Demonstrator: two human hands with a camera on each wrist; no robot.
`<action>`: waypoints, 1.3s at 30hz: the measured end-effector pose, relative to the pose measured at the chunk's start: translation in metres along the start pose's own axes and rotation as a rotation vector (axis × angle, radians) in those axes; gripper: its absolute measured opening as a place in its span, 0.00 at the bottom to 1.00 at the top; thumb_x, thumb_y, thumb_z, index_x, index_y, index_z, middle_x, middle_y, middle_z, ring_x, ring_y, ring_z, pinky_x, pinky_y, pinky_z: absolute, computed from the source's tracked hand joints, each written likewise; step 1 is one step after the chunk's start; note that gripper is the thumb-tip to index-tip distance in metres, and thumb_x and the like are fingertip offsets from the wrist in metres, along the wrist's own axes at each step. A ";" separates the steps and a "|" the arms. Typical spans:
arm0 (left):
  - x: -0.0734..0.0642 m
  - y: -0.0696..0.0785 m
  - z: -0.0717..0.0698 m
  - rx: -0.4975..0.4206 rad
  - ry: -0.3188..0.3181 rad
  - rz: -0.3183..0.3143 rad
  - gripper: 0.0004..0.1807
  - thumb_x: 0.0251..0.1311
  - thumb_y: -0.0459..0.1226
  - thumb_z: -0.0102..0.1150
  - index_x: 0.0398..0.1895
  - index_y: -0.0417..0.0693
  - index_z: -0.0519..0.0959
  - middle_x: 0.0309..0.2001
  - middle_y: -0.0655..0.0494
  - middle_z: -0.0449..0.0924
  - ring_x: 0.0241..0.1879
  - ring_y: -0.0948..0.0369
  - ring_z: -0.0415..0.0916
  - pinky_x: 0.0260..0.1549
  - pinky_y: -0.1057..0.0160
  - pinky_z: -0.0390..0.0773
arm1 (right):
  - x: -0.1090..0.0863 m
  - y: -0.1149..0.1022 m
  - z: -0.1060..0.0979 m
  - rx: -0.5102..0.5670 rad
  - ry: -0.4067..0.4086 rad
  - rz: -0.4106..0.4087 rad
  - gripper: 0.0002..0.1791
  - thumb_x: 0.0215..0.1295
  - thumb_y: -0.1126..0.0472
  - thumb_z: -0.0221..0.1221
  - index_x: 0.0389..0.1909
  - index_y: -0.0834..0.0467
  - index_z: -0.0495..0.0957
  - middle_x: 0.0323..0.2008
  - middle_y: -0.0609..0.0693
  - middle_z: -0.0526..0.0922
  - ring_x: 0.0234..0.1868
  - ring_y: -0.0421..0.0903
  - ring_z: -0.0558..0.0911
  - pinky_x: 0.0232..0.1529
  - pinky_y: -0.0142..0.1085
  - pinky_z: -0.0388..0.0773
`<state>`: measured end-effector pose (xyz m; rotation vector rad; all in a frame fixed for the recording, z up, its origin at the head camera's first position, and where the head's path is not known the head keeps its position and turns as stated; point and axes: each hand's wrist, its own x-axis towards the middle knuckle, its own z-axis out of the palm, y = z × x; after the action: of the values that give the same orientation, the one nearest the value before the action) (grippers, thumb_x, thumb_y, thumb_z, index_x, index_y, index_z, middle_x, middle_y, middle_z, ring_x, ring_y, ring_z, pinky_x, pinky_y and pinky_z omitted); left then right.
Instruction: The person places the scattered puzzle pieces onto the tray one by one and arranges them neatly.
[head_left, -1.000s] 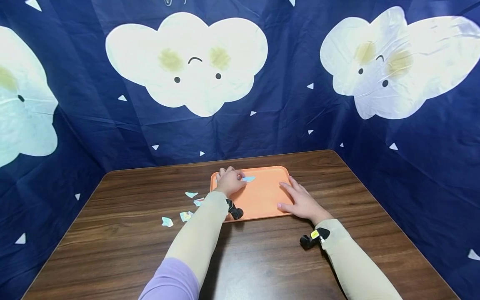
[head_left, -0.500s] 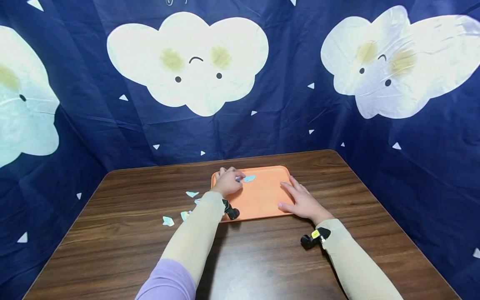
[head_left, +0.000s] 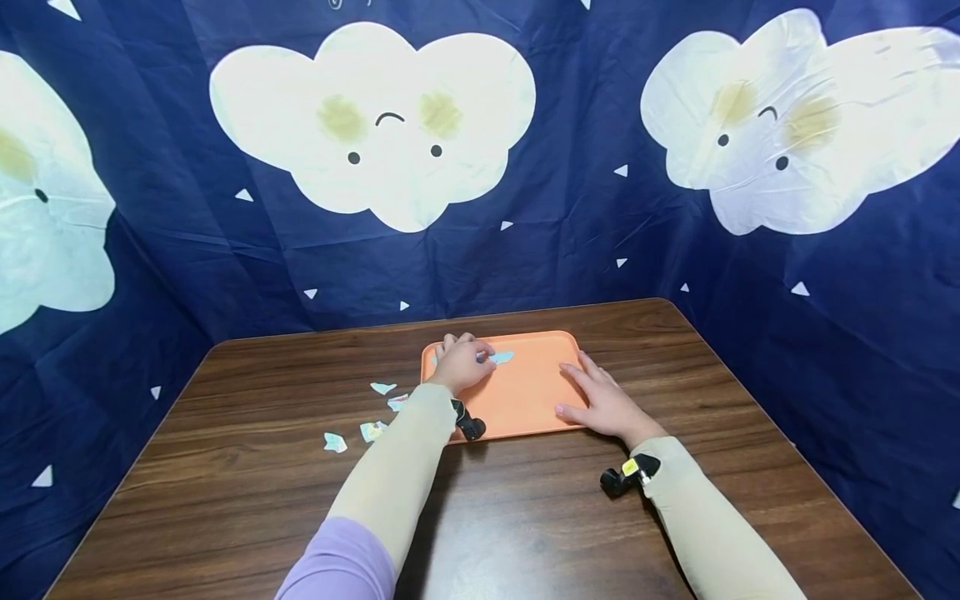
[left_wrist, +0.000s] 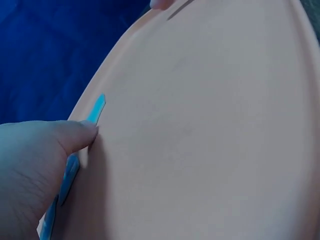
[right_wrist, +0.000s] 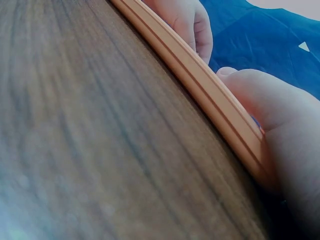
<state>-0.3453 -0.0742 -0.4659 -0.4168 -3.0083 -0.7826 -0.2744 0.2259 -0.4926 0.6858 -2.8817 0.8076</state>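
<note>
An orange tray (head_left: 525,400) lies on the table, my left hand (head_left: 459,365) over its far left part. Curled thumb and forefinger pinch a light-blue scrap of paper (left_wrist: 98,107), whose pointed end sticks out past the thumb. More blue scraps (left_wrist: 69,177) line the tray's far edge beside the hand, partly covered by it. At the tray's right end rests my right hand (head_left: 603,404), fingers spread over the rim and holding nothing. The right wrist view shows the right thumb (right_wrist: 272,102) along the tray's rim.
Left of the tray, several irregular printed paper scraps (head_left: 335,442) are scattered on the brown wooden table (head_left: 225,500). A dark blue cloth (head_left: 585,250) with white clouds hangs behind and beside the table.
My left hand shifts slightly left, then back right over the tray, its thumb and forefinger closing around the blue scrap's near end. The right hand and tray stay put.
</note>
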 end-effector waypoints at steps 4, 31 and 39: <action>0.001 0.003 0.001 0.024 0.017 -0.012 0.12 0.67 0.47 0.62 0.51 0.62 0.85 0.55 0.57 0.74 0.52 0.49 0.56 0.55 0.45 0.49 | 0.000 -0.001 -0.001 0.003 -0.001 0.002 0.47 0.62 0.34 0.62 0.76 0.54 0.62 0.79 0.65 0.46 0.76 0.68 0.55 0.70 0.65 0.53; -0.052 -0.005 -0.033 -0.153 0.288 0.122 0.16 0.65 0.38 0.58 0.55 0.51 0.82 0.51 0.55 0.79 0.54 0.50 0.67 0.57 0.46 0.59 | 0.000 -0.003 -0.004 0.003 -0.022 0.014 0.48 0.62 0.34 0.62 0.76 0.55 0.62 0.79 0.65 0.45 0.77 0.67 0.53 0.71 0.64 0.50; -0.092 -0.037 -0.055 -0.179 0.356 0.154 0.13 0.64 0.36 0.58 0.51 0.49 0.83 0.47 0.52 0.81 0.50 0.48 0.69 0.53 0.44 0.63 | 0.001 -0.003 -0.003 -0.005 -0.022 0.009 0.47 0.62 0.34 0.61 0.76 0.54 0.62 0.79 0.66 0.46 0.75 0.70 0.55 0.69 0.66 0.53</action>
<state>-0.2698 -0.1549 -0.4416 -0.4497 -2.5571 -0.9965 -0.2744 0.2241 -0.4884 0.6860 -2.9073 0.7993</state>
